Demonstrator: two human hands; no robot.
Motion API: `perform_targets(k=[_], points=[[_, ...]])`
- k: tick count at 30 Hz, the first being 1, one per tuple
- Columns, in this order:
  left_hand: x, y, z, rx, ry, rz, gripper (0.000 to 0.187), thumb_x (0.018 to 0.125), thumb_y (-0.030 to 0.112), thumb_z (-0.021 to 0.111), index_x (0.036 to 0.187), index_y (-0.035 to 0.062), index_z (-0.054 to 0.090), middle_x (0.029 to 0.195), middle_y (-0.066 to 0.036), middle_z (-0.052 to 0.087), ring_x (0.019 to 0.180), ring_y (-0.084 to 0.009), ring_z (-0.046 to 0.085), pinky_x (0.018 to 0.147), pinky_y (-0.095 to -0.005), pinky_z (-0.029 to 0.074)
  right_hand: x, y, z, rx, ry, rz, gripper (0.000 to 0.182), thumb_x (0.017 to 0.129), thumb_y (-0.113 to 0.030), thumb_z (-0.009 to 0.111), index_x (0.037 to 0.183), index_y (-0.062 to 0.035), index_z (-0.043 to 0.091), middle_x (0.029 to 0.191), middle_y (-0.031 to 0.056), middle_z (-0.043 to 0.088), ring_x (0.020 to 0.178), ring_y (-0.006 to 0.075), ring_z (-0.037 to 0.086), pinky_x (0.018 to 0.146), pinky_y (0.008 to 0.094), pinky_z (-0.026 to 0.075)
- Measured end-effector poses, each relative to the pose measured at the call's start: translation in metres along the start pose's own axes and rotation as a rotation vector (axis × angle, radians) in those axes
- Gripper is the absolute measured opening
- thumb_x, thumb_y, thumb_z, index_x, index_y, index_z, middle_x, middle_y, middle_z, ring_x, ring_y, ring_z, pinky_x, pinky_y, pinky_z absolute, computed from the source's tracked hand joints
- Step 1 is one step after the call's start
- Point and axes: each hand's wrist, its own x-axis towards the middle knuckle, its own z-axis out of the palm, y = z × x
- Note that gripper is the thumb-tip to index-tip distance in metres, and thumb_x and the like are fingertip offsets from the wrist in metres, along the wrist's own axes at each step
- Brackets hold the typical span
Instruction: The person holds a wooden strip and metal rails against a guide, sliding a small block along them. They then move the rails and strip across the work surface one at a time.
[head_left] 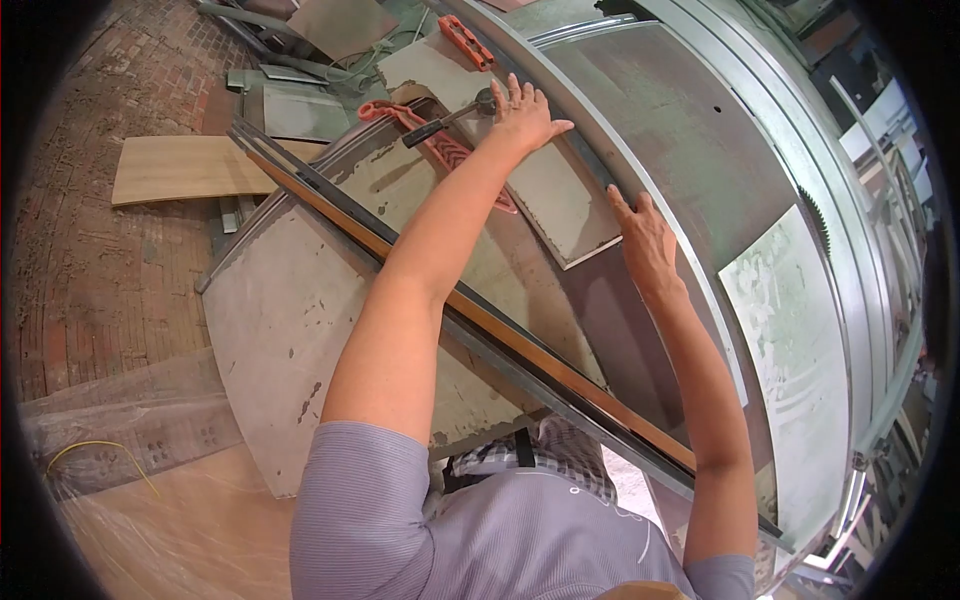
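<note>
My left hand [525, 120] rests with fingers spread at the far end of a pale rectangular board [575, 195], next to a long curved-looking metal rail [640, 160]. Further along the same rail, my right hand [650, 245] lies near the board's close corner, its index and middle fingers stretched forward. Neither hand grips anything that I can see. Beside my left fingers is a hammer-like tool [428, 132] with a black grip and a round dark head. A red plastic push stick [447, 150] lies partly under that tool and my left forearm.
A toothed saw blade [815, 220] shows at the right, beside a pale panel [790, 330]. Long brown and dark strips [560, 368] cross the worktable in front of my body. A red plastic piece [466, 43] lies at the back. Plywood [190, 170] sits left, above the brick floor.
</note>
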Motion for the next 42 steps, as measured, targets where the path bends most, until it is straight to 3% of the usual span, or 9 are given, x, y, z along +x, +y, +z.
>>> perform_targets(k=[5,9,15,19,22,29,32,34,42], points=[[-0.017,0.016,0.008,-0.107,0.25,-0.066,0.076,0.085,0.056,0.043,0.132,-0.0031,0.032,0.141,-0.019,0.027,0.134,-0.0409,0.012,0.103,-0.0623,0.004,0.023,-0.003,0.01,0.002,0.041,-0.018,0.05,0.081,0.001,0.046,0.126,-0.0211,0.048,0.096,0.0121,0.051,0.085,0.0275,0.059,0.072,0.0375,0.05],[-0.049,0.048,0.017,-0.146,0.216,-0.034,0.069,0.088,0.05,0.043,0.132,-0.0024,0.035,0.14,-0.019,0.03,0.133,-0.0408,0.013,0.103,-0.063,0.003,0.036,-0.009,0.015,-0.006,0.033,-0.032,0.049,0.081,0.0,0.047,0.126,-0.0193,0.048,0.098,0.0132,0.051,0.089,0.0282,0.059,0.073,0.0375,0.051],[-0.044,0.049,0.0,-0.073,0.081,-0.05,0.069,0.088,0.049,0.043,0.131,-0.0037,0.035,0.14,-0.019,0.03,0.133,-0.04,0.014,0.102,-0.0636,0.004,0.041,-0.009,0.015,-0.027,0.046,-0.04,0.046,0.081,-0.002,0.049,0.125,-0.0174,0.048,0.101,0.0141,0.052,0.089,0.0295,0.061,0.073,0.0384,0.051],[-0.039,0.05,0.002,-0.025,0.1,-0.069,0.071,0.085,0.052,0.046,0.132,-0.0009,0.038,0.14,-0.016,0.033,0.133,-0.0381,0.017,0.102,-0.0639,0.004,0.035,-0.009,-0.003,0.048,-0.081,-0.025,0.046,0.081,-0.002,0.049,0.125,-0.0173,0.048,0.101,0.015,0.052,0.088,0.0298,0.061,0.072,0.0385,0.051],[-0.037,0.051,0.002,-0.033,0.07,-0.079,0.073,0.084,0.053,0.046,0.131,-0.0015,0.038,0.14,-0.017,0.033,0.133,-0.0379,0.018,0.102,-0.0637,0.005,0.018,-0.002,-0.007,0.061,-0.064,0.07,0.045,0.082,-0.002,0.049,0.124,-0.0177,0.049,0.101,0.0155,0.052,0.088,0.0296,0.061,0.072,0.038,0.05],[-0.036,0.048,0.004,-0.048,0.089,-0.061,0.07,0.086,0.051,0.045,0.128,-0.004,0.04,0.137,-0.02,0.034,0.132,-0.0399,0.018,0.102,-0.0642,0.006,0.007,-0.002,0.001,-0.037,-0.049,0.046,0.045,0.083,-0.003,0.047,0.126,-0.0169,0.048,0.099,0.0145,0.05,0.088,0.0294,0.059,0.073,0.0383,0.049],[-0.029,0.046,0.002,-0.05,0.078,-0.066,0.07,0.085,0.052,0.046,0.127,-0.004,0.04,0.136,-0.02,0.035,0.132,-0.0399,0.018,0.102,-0.0643,0.007,0.012,-0.004,0.0,-0.043,-0.036,0.052,0.046,0.082,-0.001,0.046,0.126,-0.0155,0.048,0.101,0.0153,0.049,0.088,0.0298,0.06,0.073,0.0382,0.05],[-0.024,0.043,0.001,-0.053,0.055,-0.07,0.07,0.085,0.052,0.046,0.127,-0.004,0.04,0.136,-0.019,0.035,0.132,-0.0398,0.018,0.102,-0.0643,0.007,0.017,-0.011,-0.003,-0.067,-0.067,0.074,0.037,0.085,-0.005,0.05,0.122,-0.0089,0.049,0.103,0.0159,0.051,0.094,0.03,0.059,0.076,0.0375,0.052],[-0.011,0.028,-0.001,-0.047,0.04,-0.08,0.069,0.085,0.052,0.046,0.127,-0.0026,0.041,0.137,-0.018,0.034,0.132,-0.0405,0.018,0.102,-0.0647,0.008,0.036,-0.018,0.009,-0.09,-0.014,0.06,0.034,0.086,-0.007,0.049,0.12,-0.0053,0.049,0.104,0.0152,0.05,0.094,0.0289,0.058,0.073,0.0356,0.053]])
